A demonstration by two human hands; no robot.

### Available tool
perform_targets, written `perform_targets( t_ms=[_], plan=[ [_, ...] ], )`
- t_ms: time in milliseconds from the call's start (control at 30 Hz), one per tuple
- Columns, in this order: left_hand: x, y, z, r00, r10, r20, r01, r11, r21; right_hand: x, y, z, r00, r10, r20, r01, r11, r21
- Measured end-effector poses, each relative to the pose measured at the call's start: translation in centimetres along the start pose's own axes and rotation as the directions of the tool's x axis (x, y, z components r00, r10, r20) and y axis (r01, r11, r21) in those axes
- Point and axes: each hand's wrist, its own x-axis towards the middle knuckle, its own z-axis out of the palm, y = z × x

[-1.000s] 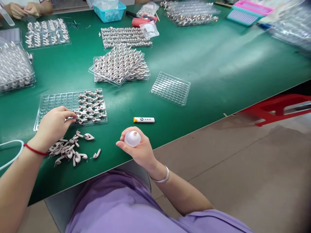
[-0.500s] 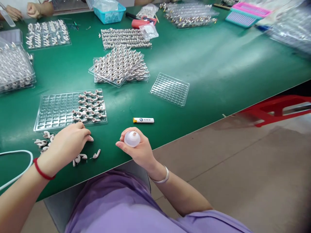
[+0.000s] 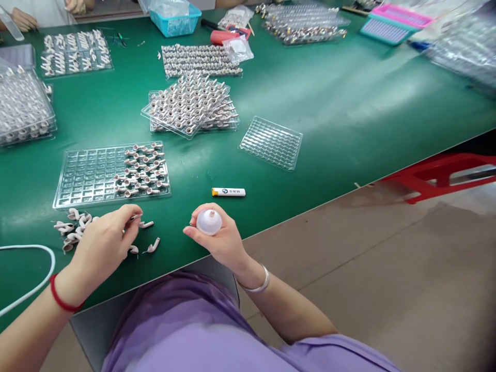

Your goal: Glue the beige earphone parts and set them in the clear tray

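Left hand (image 3: 101, 243) pinches one shell piece (image 3: 134, 217) off loose pile (image 3: 73, 230) by table (image 3: 349, 103) front edge; right hand (image 3: 223, 238) clasps white bottle (image 3: 209, 222), nozzle up. Judgement: light fingertip pinch, single piece only

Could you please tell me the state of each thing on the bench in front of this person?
Left hand, curled over loose earbud shells; grip unclear.
Right hand, closed around white bottle, nozzle up.
Near tray, right part filled, left pockets empty.
Small clear tray, empty.
Stacked trays, full.
Lighter, lying flat.
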Motion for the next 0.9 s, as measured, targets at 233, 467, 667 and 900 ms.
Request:
perform_targets(
  t_ms=[233, 467, 667, 900],
  plan=[
    [-6.1, 1.2, -0.2, 0.953, -0.011, -0.303, -0.017, 0.996, -0.091, -0.9, -0.5, 0.4, 0.984, -0.018, 0.177, 0.022, 1.000, -0.020],
    [-12.2, 2.6, 2.0, 0.918, -0.049, -0.394, 0.018, 0.996, -0.082, -4.0, -0.8, 2.2, 0.880, -0.166, 0.445, 0.190, 0.982, -0.009],
    [-14.1, 2.4, 3.4, 0.904, -0.072, -0.422, 0.088, 0.996, 0.020, -4.8, 0.0, 2.8, 0.787, -0.407, 0.464, 0.476, 0.879, -0.036],
    [-14.0, 2.4, 3.6, 0.915, -0.103, -0.391, 0.117, 0.993, 0.012, -4.8, 0.2, 2.6, 0.740, -0.448, 0.501, 0.563, 0.821, -0.096]
  ],
)
